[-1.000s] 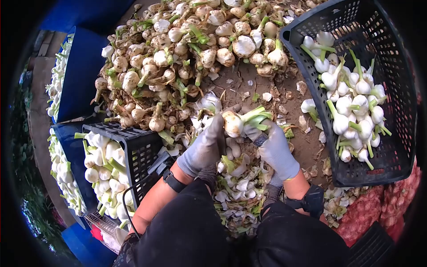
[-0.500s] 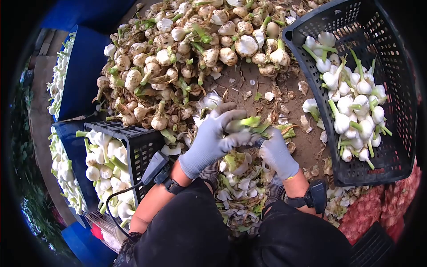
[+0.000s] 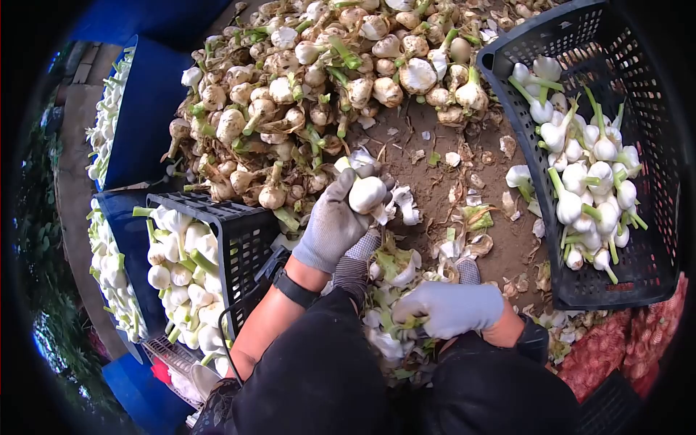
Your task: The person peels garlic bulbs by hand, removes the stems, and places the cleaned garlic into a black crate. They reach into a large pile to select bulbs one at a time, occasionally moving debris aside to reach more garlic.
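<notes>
My left hand (image 3: 332, 230), in a grey-white glove, is closed around a clean white garlic bulb (image 3: 367, 194), with loose papery skin hanging beside it. Low over the heap of peelings (image 3: 386, 344) between my legs is my right hand (image 3: 455, 310), also gloved. Its fingers are curled, with a bit of green peel by the fingertips; whatever else they hold is hidden. Beyond my left hand lies a big pile of unpeeled, soil-marked garlic (image 3: 246, 116) with cut green stems.
A black crate (image 3: 616, 290) on the right holds cleaned garlic (image 3: 591, 177). Another black crate (image 3: 250, 239), full of white bulbs, stands at left beside blue containers (image 3: 145, 109) of garlic. Red mesh sacks (image 3: 598, 344) lie at lower right. Skin scraps litter the soil (image 3: 428, 196).
My hands have moved apart. The left now shows a bare white bulb, where both hands were together at green leaves. My right hand has dropped toward the peelings between my legs.
</notes>
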Motion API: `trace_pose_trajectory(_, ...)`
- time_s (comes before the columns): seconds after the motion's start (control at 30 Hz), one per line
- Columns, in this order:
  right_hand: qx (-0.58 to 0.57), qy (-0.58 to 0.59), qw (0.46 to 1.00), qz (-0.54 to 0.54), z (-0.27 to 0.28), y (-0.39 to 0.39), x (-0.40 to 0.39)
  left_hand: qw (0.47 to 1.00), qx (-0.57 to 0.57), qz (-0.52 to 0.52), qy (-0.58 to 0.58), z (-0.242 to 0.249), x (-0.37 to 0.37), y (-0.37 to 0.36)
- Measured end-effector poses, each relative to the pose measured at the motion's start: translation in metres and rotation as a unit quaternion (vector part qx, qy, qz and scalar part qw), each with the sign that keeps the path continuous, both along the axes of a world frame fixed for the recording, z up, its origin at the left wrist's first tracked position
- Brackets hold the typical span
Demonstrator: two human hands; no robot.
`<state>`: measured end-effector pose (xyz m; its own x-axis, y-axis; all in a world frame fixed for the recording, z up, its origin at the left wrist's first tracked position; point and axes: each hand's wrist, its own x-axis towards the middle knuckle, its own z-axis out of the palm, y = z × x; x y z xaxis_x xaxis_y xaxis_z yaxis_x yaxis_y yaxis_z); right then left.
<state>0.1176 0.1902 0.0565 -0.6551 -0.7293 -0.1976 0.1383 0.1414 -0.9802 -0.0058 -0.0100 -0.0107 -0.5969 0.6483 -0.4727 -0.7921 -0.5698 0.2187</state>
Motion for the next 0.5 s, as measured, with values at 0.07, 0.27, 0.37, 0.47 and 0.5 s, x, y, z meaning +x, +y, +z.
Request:
trace_pose_trajectory(0.07,-0.034,-0.129,0.991,-0.002,0.006,0.009,-0.010,0.995,0.058,0.039,-0.065,-0.008,-0.003,-0.005)
trace_pose_trajectory(0.27,0.051,-0.085,0.902,-0.420,-0.036,-0.004,-0.024,0.994,0.013,0.047,-0.094,-0.002,0.004,0.015)
trace_pose_trajectory(0.37,0.051,-0.193,0.899,-0.391,-0.050,-0.012,-0.041,0.999,-0.024,-0.044,-0.006,0.014,0.010,0.025)
trace_pose_trajectory(0.47,-0.308,-0.206,0.830,-0.416,-0.028,0.012,-0.030,0.996,-0.091,0.015,0.015,0.010,0.011,0.022)
trace_pose_trajectory(0.5,-0.438,-0.185,0.773,-0.420,-0.029,0.018,-0.026,0.991,-0.125,0.033,0.020,0.011,0.012,0.021)
